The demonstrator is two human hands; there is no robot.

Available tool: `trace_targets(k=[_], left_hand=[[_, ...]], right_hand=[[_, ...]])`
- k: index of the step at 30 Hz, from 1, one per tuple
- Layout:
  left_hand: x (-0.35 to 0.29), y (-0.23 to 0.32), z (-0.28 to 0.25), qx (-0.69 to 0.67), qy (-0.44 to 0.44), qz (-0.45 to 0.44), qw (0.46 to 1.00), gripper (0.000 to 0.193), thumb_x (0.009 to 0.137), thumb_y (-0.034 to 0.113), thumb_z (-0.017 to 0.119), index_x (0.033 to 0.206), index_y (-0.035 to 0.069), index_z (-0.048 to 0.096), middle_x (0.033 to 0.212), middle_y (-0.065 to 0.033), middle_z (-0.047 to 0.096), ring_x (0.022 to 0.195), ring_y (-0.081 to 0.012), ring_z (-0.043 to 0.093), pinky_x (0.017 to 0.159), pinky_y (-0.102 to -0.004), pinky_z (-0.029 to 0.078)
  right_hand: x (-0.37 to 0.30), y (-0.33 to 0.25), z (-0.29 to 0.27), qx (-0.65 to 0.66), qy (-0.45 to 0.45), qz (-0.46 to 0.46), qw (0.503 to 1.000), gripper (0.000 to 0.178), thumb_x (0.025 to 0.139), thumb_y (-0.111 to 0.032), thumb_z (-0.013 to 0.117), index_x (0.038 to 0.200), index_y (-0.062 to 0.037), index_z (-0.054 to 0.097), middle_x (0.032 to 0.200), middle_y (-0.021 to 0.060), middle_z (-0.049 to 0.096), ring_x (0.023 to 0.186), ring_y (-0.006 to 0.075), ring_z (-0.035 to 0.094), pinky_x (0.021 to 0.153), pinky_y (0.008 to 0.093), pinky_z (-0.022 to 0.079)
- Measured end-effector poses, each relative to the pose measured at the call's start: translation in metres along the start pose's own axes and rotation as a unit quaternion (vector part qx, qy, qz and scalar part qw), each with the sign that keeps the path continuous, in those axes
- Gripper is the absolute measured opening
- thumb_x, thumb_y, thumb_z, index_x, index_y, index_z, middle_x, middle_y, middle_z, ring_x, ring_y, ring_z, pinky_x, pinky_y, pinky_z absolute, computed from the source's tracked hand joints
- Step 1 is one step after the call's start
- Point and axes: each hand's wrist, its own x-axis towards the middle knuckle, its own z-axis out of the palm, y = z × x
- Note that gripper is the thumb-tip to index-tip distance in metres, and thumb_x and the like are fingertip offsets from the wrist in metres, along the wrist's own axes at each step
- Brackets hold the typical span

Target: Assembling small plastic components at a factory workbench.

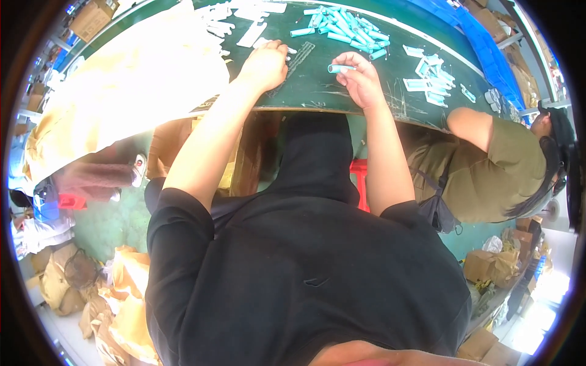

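Held between the thumb and fingers of my right hand is a short light-blue tube, just above the green table. My left hand rests on the table to the left, fingers curled down beside small white pieces; whatever its fingertips grip is hidden. Beyond my hands lies a heap of similar light-blue tubes. Flat white pieces are scattered at the far left of the table. Several white-and-blue pieces lie to the right of my right hand.
A large pale sack or sheet, washed out by light, covers the table's left side. At the right a co-worker in an olive shirt leans an arm on the edge. Blue bins line the far right; a red stool stands below.
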Motion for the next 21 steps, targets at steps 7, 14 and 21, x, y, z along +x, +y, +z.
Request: trace_targets(k=[7, 14, 21], left_hand=[[-0.019, 0.057, -0.043, 0.029, -0.055, -0.007, 0.998, 0.030, 0.087, 0.036, 0.080, 0.101, 0.010, 0.077, 0.101, -0.0056, 0.074, 0.106, -0.0247, 0.070, 0.094, -0.0407, 0.052], [-0.030, 0.067, -0.058, -0.033, -0.047, -0.092, 0.994, 0.030, 0.092, 0.032, 0.076, 0.104, 0.005, 0.073, 0.099, -0.0106, 0.074, 0.098, -0.0329, 0.072, 0.089, -0.0432, 0.057], [-0.050, 0.025, -0.053, -0.153, -0.043, 0.128, 0.979, 0.016, 0.084, 0.002, 0.071, 0.099, -0.003, 0.075, 0.109, -0.0177, 0.076, 0.111, -0.0368, 0.070, 0.096, -0.0453, 0.058]], right_hand=[[0.002, 0.003, 0.017, -0.161, -0.020, -0.073, 0.984, 0.061, 0.082, 0.007, 0.063, 0.141, -0.0057, 0.053, 0.105, 0.0042, 0.065, 0.089, 0.0098, 0.060, 0.080, 0.0260, 0.049], [0.002, 0.009, 0.021, -0.248, -0.018, -0.038, 0.968, 0.073, 0.092, 0.002, 0.073, 0.157, -0.0041, 0.039, 0.123, 0.0077, 0.069, 0.102, 0.0117, 0.065, 0.084, 0.0269, 0.054], [0.003, 0.011, 0.042, -0.420, 0.022, -0.071, 0.905, 0.073, 0.090, -0.002, 0.077, 0.155, -0.0010, 0.043, 0.126, 0.0138, 0.072, 0.104, 0.0138, 0.070, 0.083, 0.0268, 0.057]])
